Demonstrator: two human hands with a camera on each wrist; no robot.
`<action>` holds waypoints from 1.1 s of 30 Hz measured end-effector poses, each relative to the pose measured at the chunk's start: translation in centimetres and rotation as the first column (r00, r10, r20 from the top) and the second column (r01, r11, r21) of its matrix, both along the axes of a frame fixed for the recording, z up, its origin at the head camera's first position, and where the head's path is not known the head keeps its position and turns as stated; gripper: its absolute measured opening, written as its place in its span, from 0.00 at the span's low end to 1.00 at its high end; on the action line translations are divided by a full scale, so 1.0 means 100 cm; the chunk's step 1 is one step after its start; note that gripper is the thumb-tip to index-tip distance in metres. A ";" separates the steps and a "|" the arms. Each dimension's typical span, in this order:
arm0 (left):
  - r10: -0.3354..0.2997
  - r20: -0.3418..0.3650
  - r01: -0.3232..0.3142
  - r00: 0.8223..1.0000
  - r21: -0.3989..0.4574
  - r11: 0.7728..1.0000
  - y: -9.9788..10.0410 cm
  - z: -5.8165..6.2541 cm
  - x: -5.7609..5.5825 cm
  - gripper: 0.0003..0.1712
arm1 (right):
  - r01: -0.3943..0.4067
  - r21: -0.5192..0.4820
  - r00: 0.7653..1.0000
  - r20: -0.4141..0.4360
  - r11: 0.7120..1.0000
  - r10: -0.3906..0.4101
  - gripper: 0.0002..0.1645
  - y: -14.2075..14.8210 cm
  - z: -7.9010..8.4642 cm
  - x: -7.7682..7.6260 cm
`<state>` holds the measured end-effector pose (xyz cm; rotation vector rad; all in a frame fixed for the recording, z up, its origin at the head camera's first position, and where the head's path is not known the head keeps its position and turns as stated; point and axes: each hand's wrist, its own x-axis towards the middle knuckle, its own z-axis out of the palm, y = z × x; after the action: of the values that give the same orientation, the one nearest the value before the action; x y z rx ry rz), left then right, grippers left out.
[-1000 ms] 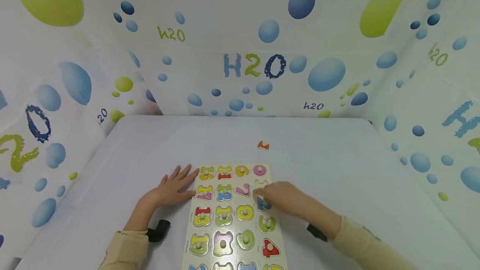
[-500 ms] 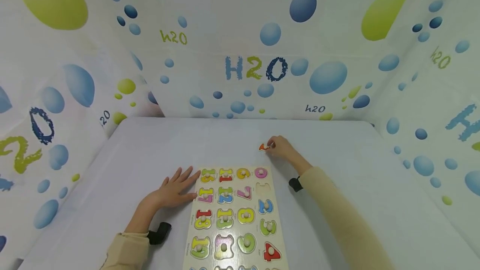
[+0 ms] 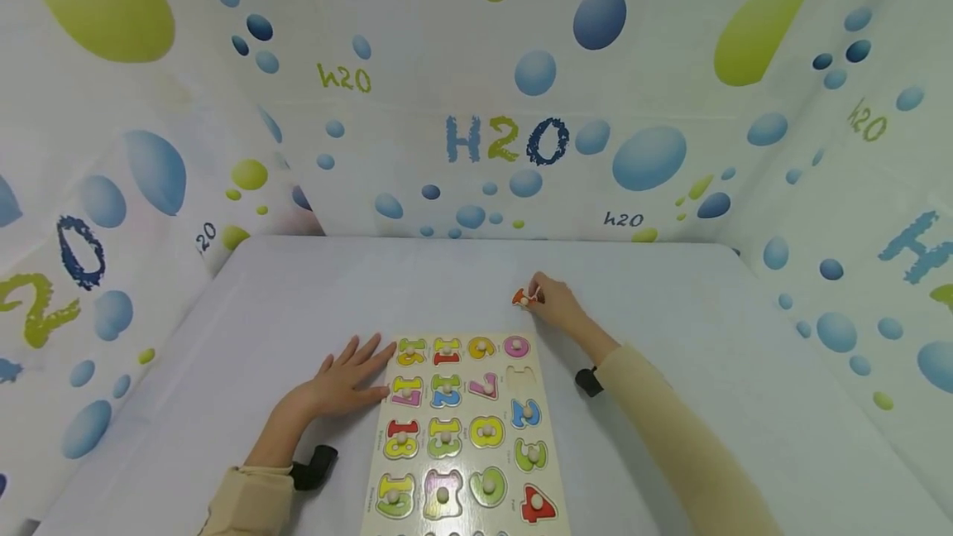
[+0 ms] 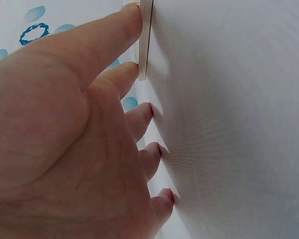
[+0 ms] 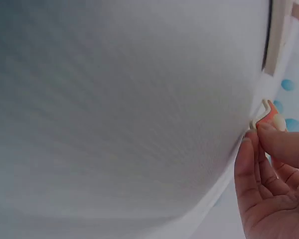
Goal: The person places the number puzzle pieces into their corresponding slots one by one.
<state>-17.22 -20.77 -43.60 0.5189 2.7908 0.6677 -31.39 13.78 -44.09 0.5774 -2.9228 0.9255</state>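
In the head view a wooden number puzzle board (image 3: 465, 408) lies on the white table, its knobbed number pieces set in rows. One recess (image 3: 520, 376), in the right-hand column below the pink 0, has no piece in it. My right hand (image 3: 558, 304) is beyond the board's far right corner, pinching an orange number 1 puzzle piece (image 5: 271, 110) between thumb and fingers; its round knob (image 5: 279, 121) shows in the right wrist view. My left hand (image 3: 344, 379) rests flat with fingers spread, thumb and index finger touching the board's left edge.
White cloth (image 3: 328, 279) covers the table. Behind and at both sides stands a white backdrop (image 3: 417, 89) printed with blue and green drops. A black wrist camera (image 3: 316, 467) is strapped on the left wrist, another (image 3: 588, 381) on the right.
From over the board's right column, my right hand has moved away to the orange number 1 piece and now pinches it, uncovering the bare recess. My left hand stays in place.
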 end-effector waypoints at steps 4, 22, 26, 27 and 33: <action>0.000 0.001 0.000 1.000 -0.005 1.000 0.000 -0.001 0.000 0.41 | -0.036 -0.146 0.999 0.019 0.989 0.040 0.05 0.009 0.003 0.015; 0.001 0.009 -0.001 1.000 0.009 1.000 0.001 0.000 0.000 0.41 | -0.336 -0.072 0.924 0.168 0.939 0.343 0.02 0.017 0.000 0.080; 0.002 0.012 -0.002 1.000 0.005 1.000 0.001 0.000 0.000 0.41 | -0.353 0.048 0.934 0.081 0.934 0.349 0.06 0.012 0.002 0.087; 0.002 0.011 -0.002 1.000 0.002 1.000 0.001 0.000 0.000 0.41 | -0.349 0.089 0.937 0.051 0.933 0.346 0.07 0.011 0.002 0.089; 0.002 0.008 -0.002 1.000 0.003 1.000 0.001 0.001 0.000 0.41 | -0.289 0.381 0.936 -0.079 0.879 0.342 0.06 0.000 0.009 0.106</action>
<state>-17.25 -20.71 -43.49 0.5137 2.7839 0.6729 -20.81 13.76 -43.18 1.1186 -2.9278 0.3215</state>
